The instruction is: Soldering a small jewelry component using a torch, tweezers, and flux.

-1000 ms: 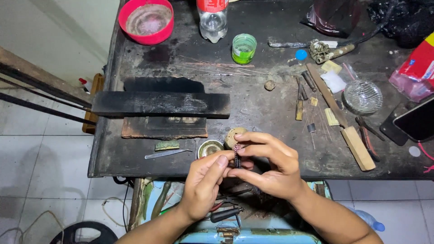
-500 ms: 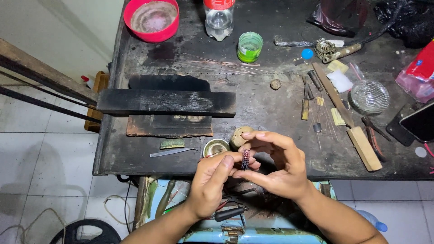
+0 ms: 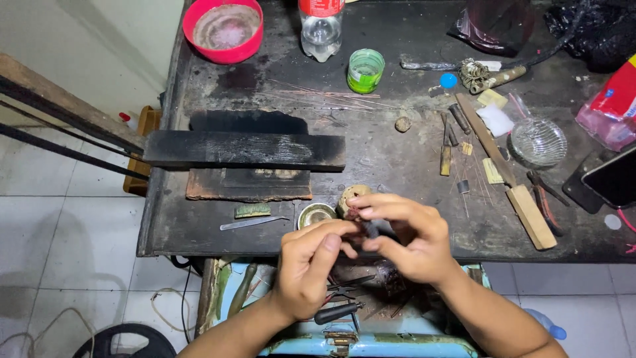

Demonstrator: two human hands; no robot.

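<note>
Both hands at lower centre of frame, just past the near edge of the dark table (image 3: 397, 142). Left hand (image 3: 308, 268) and right hand (image 3: 404, 238) pinch one small dark part (image 3: 371, 229) between their fingertips; part mostly hidden, kind unclear.

Just above the hands: small round tin (image 3: 315, 215) and a tan lump (image 3: 351, 197), both near the table edge.

Packages: clear bottle with red label (image 3: 320, 26) top centre; red bowl (image 3: 223, 28) upper left; green cup with pale label (image 3: 365, 69) right of the bottle; red and pink packet (image 3: 613, 103) at right edge; dark phone (image 3: 613, 178) below it.

Black plank (image 3: 244, 150) overhangs the left table edge. Wooden file (image 3: 510, 176) lies diagonally at right.

Open room: bare strip of table between plank and file. Below the hands, blue toolbox (image 3: 371, 341) with tools.
</note>
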